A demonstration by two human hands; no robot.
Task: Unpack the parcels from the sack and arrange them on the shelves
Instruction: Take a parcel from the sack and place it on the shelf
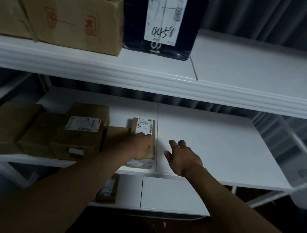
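Observation:
A small brown parcel (144, 127) with a white label lies on the middle shelf (222, 143), lengthwise toward the back. My left hand (140, 146) rests flat on top of it, fingers on the label. My right hand (181, 158) hovers just right of the parcel, fingers spread, holding nothing. Left of the parcel sit several brown cardboard parcels (82, 131), one with a white label. The sack is not in view.
The top shelf (249, 73) carries large cardboard boxes (68, 14) at the left and a dark box (162, 17) marked 4458. A small labelled parcel (108, 189) lies on the lower shelf (172, 195). Bare white shelf surface stretches to the right.

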